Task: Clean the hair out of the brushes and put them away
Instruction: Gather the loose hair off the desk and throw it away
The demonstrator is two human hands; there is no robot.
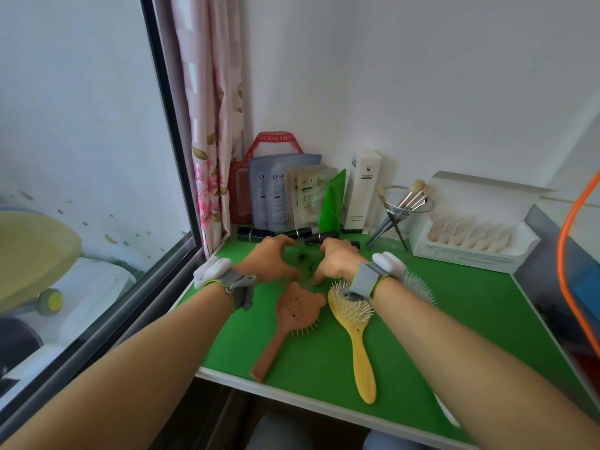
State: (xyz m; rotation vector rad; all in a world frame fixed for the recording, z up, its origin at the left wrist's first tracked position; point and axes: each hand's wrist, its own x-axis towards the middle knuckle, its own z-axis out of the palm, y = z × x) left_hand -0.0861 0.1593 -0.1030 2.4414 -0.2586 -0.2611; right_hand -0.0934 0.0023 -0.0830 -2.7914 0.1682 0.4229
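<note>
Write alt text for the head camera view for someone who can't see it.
Two bare hands, the left hand and right hand, gather a loose clump of hair on a green tabletop. A brown bear-shaped hairbrush lies bristles down beside a yellow hairbrush lying bristles up, nearer the person.

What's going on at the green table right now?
Both hands, left hand and right hand, are cupped on the green table around a loose clump of hair, apparently gathering it. Three brushes lie nearer the person: a brown bear-shaped brush bristles down, a yellow brush bristles up, and a white brush partly hidden behind the right wrist. None is put away yet.
</note>
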